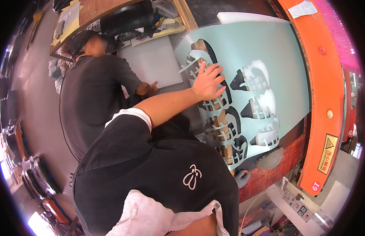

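Extending over the left side of a flat, pale green sheet (284,55) with cut-outs, the bare left hand (208,81) shows released, spread fingers; right fingers' state indeterminable.

Worn red worktable (265,185), pale green cut-out sheet (284,51) across it, ragged grey piece (270,158).

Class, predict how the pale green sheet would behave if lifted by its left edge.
The pale green sheet would probably flex, looking thin and broad. Around the left hand, it may droop and tear more easily, being riddled with cut-outs.
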Tool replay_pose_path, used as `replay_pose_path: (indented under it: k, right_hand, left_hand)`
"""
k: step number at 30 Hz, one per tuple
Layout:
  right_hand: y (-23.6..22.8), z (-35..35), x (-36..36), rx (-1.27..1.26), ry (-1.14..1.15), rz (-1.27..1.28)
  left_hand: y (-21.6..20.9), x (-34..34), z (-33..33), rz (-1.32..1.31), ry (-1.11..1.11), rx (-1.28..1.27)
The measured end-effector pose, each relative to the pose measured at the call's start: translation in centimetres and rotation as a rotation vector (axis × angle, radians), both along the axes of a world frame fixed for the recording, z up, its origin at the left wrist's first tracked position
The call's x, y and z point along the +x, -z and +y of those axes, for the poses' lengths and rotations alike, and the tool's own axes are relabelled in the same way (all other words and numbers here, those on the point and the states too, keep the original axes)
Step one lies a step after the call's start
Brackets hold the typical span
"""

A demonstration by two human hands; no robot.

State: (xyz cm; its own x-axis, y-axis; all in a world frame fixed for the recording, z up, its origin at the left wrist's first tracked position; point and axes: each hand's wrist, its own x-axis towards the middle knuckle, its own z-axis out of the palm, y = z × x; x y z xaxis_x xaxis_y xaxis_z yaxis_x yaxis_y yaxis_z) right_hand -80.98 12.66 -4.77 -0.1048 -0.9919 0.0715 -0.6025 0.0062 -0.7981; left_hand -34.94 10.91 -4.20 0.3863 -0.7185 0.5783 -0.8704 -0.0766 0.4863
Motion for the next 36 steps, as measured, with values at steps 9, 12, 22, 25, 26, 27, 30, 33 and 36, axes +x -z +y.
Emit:
replay_pose_path:
  k: [9, 12, 22, 25, 26, 27, 30, 33, 36]
  right_hand:
    - [-0.7, 0.2, 0.6, 0.026, 0.01, 0.064]
    - [-1.1, 0.3, 1.0, 0.006, 0.004, 0.117]
    - [-1.4, 0.2, 1.2, -0.017, -0.015, 0.179]
    - [-1.1, 0.2, 1.2, -0.035, -0.019, 0.178]
    - [-1.0, 0.2, 1.2, -0.057, -0.024, 0.141]
    - [-0.9, 0.2, 1.2, -0.051, -0.005, 0.157]
    - [-0.8, 0.3, 1.3, -0.067, 0.031, 0.126]
    - [-1.0, 0.4, 1.6, -0.047, 0.031, 0.137]
    - [-1.6, 0.5, 1.8, -0.038, 0.012, 0.139]
  left_hand:
    - [-0.1, 0.0, 0.0, 0.004, 0.008, 0.02]
    - [0.0, 0.0, 0.0, 0.009, 0.013, 0.021]
    - [0.0, 0.1, 0.0, 0.012, 0.016, 0.01]
    - [0.0, 0.1, 0.1, 0.008, 0.01, 0.021]
    - [0.0, 0.1, 0.0, 0.007, 0.007, 0.029]
    - [0.0, 0.1, 0.0, 0.005, 0.004, 0.038]
    - [0.0, 0.0, 0.0, 0.012, 0.003, 0.047]
    - [-0.1, 0.1, 0.1, 0.001, 0.003, 0.042]
    - [-0.1, 0.1, 0.1, -0.007, 0.002, 0.022]
